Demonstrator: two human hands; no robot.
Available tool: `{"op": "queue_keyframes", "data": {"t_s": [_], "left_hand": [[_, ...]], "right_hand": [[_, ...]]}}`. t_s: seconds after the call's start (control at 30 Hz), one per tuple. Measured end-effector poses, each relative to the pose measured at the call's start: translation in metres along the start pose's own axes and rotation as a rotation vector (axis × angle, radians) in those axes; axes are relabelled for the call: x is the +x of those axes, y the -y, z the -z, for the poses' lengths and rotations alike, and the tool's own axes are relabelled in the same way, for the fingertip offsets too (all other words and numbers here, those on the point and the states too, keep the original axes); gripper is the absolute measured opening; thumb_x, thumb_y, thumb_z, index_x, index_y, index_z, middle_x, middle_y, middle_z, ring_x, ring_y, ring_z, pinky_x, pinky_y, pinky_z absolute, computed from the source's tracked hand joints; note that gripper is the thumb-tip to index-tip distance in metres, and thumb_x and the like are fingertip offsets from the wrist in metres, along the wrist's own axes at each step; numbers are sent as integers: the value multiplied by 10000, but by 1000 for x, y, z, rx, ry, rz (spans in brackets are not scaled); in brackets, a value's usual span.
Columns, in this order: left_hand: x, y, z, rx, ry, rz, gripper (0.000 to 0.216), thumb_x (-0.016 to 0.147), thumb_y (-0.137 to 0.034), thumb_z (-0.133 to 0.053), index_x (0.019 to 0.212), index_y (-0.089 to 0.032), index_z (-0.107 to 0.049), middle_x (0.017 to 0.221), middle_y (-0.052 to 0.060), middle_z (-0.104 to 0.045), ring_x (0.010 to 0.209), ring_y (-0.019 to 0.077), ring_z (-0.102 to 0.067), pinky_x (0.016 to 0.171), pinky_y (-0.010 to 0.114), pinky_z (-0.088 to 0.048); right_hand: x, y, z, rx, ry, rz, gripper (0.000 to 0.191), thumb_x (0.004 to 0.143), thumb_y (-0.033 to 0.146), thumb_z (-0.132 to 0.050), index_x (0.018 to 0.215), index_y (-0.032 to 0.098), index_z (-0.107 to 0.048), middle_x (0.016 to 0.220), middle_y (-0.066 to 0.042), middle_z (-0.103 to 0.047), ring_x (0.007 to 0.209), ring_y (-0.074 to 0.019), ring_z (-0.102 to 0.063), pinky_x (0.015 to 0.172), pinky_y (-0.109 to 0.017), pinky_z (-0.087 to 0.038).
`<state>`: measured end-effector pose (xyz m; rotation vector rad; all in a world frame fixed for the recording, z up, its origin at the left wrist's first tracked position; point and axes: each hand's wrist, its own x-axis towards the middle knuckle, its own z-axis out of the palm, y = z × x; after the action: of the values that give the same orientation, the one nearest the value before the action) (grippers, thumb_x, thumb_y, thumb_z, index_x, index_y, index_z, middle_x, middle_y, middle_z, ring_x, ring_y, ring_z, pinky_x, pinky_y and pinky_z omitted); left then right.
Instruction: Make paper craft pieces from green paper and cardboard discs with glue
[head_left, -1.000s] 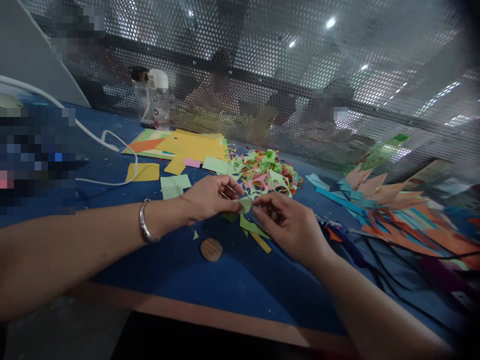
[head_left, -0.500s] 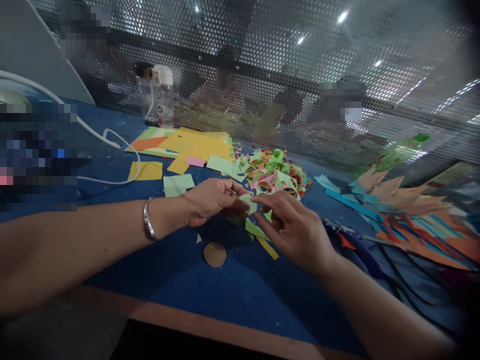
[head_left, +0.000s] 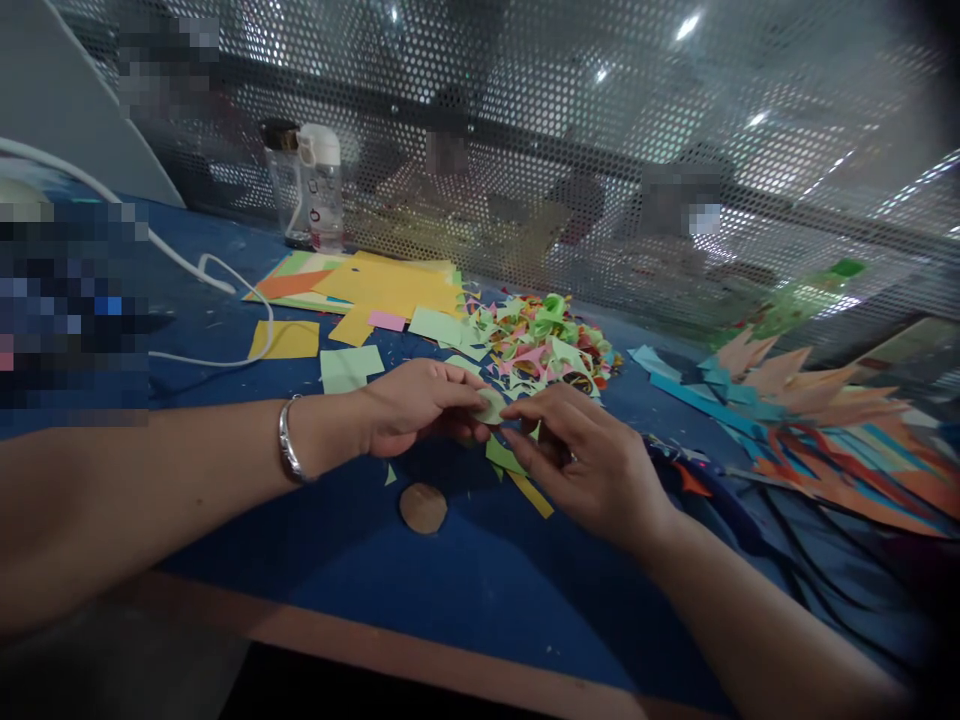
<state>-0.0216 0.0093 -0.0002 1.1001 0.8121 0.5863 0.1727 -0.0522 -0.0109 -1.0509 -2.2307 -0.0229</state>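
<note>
A small round piece of pale green paper (head_left: 491,406) is held up between my hands above the table. My left hand (head_left: 424,408) pinches it from the left, thumb on top and the other fingers curled underneath. At its right edge are the thumb and index fingertip of my right hand (head_left: 585,450), closed in a pinch, the other fingers bent. Green paper offcuts (head_left: 506,457) and a yellow strip (head_left: 533,494) lie below the hands. Nearer to me a round brown disc (head_left: 423,508) rests flat on the blue table (head_left: 480,600).
A heap of colourful paper scraps (head_left: 551,345) lies beyond my hands. Yellow sheets (head_left: 390,285) and two bottles (head_left: 322,190) stand farther back, before a perforated metal screen (head_left: 510,80). Orange and blue paper pieces (head_left: 825,430) are at right, near dark cables (head_left: 817,560). A white cable (head_left: 172,250) crosses the left.
The green paper disc has tilted slightly in the fingers. My left thumb has moved onto its upper face, and my right fingertips have shifted from over it to its right edge.
</note>
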Motion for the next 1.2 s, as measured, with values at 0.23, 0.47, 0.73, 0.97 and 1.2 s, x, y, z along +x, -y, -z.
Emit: {"op": "queue_keyframes", "data": {"t_s": [0.23, 0.47, 0.73, 0.97, 1.2], "left_hand": [[-5, 0, -4, 42, 88, -1, 82, 819, -153, -666, 761, -100, -688, 580, 20, -675, 510, 71, -601, 536, 174, -453], [-10, 2, -10, 105, 91, -85, 146, 876, -180, -608, 796, -110, -707, 684, 34, -713, 625, 113, -688, 639, 229, -536], [-9, 7, -9, 212, 75, -181, 79, 827, -130, -669, 902, -114, -688, 758, 27, -726, 686, 109, -701, 688, 229, -552], [-9, 10, -7, 400, 39, -301, 33, 847, -166, -633, 844, -137, -619, 722, 16, -703, 667, 124, -696, 667, 242, -561], [-10, 8, -5, 587, 11, -392, 80, 879, -209, -590, 839, -145, -616, 701, 21, -709, 653, 131, -699, 634, 226, -558]], "right_hand": [[0, 2, 1, 20, -12, -73, 78, 941, 204, -539, 940, 210, -616, 784, -27, -602, 657, -141, -557, 581, -264, -449], [2, 3, 1, 66, -40, -229, 79, 893, 217, -573, 824, 208, -610, 703, -5, -563, 596, -130, -530, 550, -256, -440], [4, 3, 0, 86, -45, -270, 76, 858, 198, -583, 785, 198, -603, 678, 11, -536, 565, -110, -499, 517, -235, -411], [4, 4, -1, 113, -38, -299, 71, 859, 218, -591, 799, 192, -621, 685, 7, -543, 570, -115, -508, 521, -239, -420], [2, 1, -4, 156, -18, -354, 91, 872, 268, -616, 895, 181, -628, 712, 6, -550, 580, -116, -507, 531, -242, -422]]}}
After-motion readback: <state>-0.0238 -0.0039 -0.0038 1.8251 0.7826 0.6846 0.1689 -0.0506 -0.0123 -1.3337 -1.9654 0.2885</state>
